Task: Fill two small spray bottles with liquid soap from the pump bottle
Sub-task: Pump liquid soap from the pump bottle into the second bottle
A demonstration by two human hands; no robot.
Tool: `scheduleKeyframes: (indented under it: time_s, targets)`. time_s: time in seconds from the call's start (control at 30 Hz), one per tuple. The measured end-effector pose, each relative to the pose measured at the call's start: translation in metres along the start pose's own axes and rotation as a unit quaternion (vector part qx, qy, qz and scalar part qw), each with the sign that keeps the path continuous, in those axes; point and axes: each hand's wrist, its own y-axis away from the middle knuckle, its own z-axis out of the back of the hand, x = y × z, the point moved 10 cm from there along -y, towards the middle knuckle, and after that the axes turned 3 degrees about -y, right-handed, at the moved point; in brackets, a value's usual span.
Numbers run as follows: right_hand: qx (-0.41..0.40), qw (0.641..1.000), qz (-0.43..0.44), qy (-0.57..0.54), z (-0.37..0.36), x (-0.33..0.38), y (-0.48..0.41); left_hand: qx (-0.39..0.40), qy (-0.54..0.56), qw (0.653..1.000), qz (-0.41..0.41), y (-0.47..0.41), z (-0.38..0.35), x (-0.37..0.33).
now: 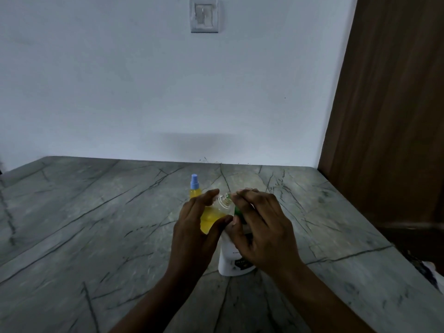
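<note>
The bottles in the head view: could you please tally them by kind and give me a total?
Small spray bottles: 2, the blue-capped bottle upright behind the left hand, and the uncapped bottle held by that hand.
Pump bottles: 1, the white pump bottle below the right hand.
Total: 3.

capped spray bottle (194, 188) behind open spray bottle (212, 218) | pump bottle (231, 263) on counter (96, 212), right-front of open one
</note>
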Motion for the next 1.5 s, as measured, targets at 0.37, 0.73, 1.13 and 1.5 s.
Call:
scheduleKeyframes:
  time_s: [0.37,0.73,1.13,1.5]
  targets:
    - [-0.011,1.0,-0.018,-0.009,-0.003,0.0,0.006,0.006,-0.004,1.0,0.01,0.003,-0.003,0.007]
    - [-0.002,1.0,-0.015,0.0,-0.006,0.0,0.011,0.013,0.001,1.0,0.012,0.005,-0.003,0.008]
    - [-0.007,1.0,-0.004,0.01,-0.001,0.0,0.002,0.003,0.009,1.0,0.012,0.001,-0.001,0.001]
    - [-0.01,1.0,-0.022,0.009,-0.004,0.001,0.005,0.009,0.003,1.0,0.025,0.004,-0.003,0.008]
